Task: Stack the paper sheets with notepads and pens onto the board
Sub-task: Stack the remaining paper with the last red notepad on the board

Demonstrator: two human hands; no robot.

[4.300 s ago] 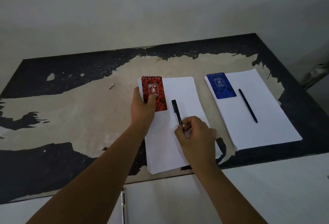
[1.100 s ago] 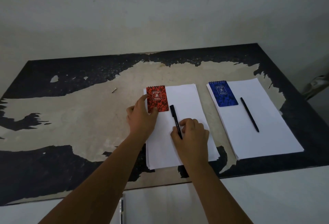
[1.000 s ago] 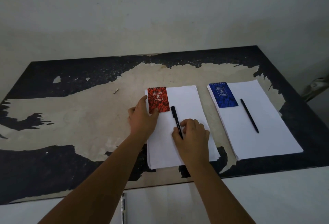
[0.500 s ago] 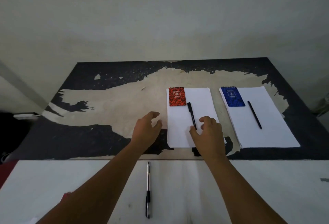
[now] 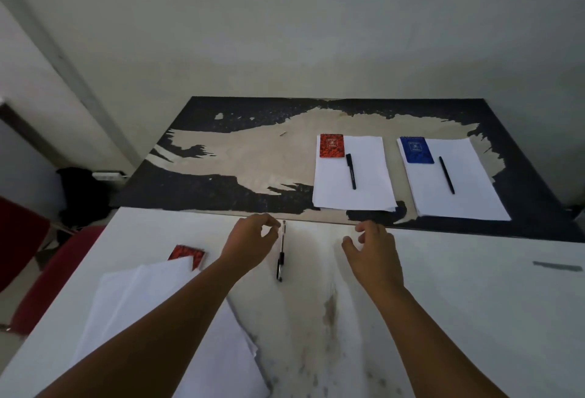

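Observation:
On the worn black board (image 5: 221,185) lie two paper stacks. The left stack (image 5: 367,182) carries a red notepad (image 5: 331,145) and a black pen (image 5: 350,171). The right stack (image 5: 465,185) carries a blue notepad (image 5: 416,150) and a black pen (image 5: 446,175). On the white table in front lie a loose pen (image 5: 280,252), another red notepad (image 5: 186,255) and a pile of white sheets (image 5: 164,318) partly under my left arm. My left hand (image 5: 251,244) hovers just left of the loose pen, fingers loosely curled, holding nothing. My right hand (image 5: 372,252) hovers empty and relaxed.
The white table (image 5: 474,302) has a grey mark (image 5: 557,266) at the right. A red chair (image 5: 38,268) stands at the left beside the table. A pale wall rises behind the board.
Both hands have left the left stack, its notepad and pen, and drawn back over the white table. The view has pulled back and turned left, showing the loose sheets and second red notepad.

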